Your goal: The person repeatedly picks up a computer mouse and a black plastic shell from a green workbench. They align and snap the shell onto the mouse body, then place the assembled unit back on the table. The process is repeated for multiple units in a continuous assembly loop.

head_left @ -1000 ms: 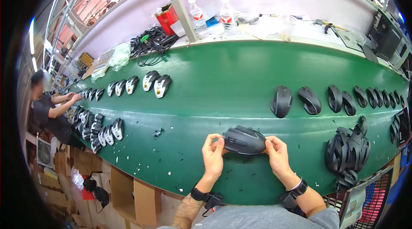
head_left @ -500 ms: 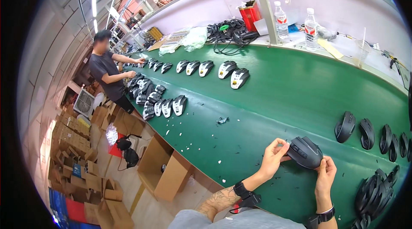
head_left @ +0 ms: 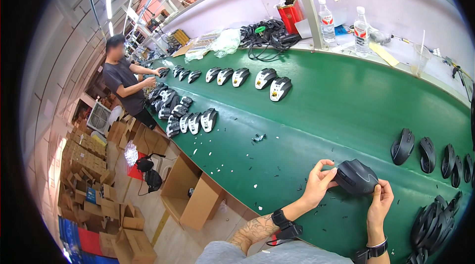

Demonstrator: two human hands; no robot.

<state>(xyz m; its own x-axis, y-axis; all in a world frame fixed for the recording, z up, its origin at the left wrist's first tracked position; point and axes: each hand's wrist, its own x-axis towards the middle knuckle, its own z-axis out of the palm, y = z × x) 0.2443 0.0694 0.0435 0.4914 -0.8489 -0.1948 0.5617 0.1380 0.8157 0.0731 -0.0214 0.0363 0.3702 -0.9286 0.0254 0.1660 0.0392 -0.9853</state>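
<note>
A black computer mouse (head_left: 357, 177) is held between my two hands above the green work surface. My left hand (head_left: 319, 181) pinches its left end with thumb and fingers. On the lower right, my right hand (head_left: 380, 201) grips the other end between thumb and fingertips. The mouse's dark top faces up; its underside is hidden. Small black bits (head_left: 324, 229) lie scattered on the green surface around my hands. Right of my hands, several black mouse shells (head_left: 403, 146) stand in a row, and a pile of dark shells (head_left: 435, 225) lies nearer to me.
White-and-black mouse bodies (head_left: 280, 89) form a row along the far side, with more heaped (head_left: 170, 103) at the left near a co-worker (head_left: 123, 73). Bottles (head_left: 361, 34) and a red tin (head_left: 291, 15) stand at the back. Open cardboard boxes (head_left: 203, 202) sit on the floor.
The mouse and both my hands have shifted slightly right, and the mouse is tilted a little differently. The co-worker's hands have moved closer together.
</note>
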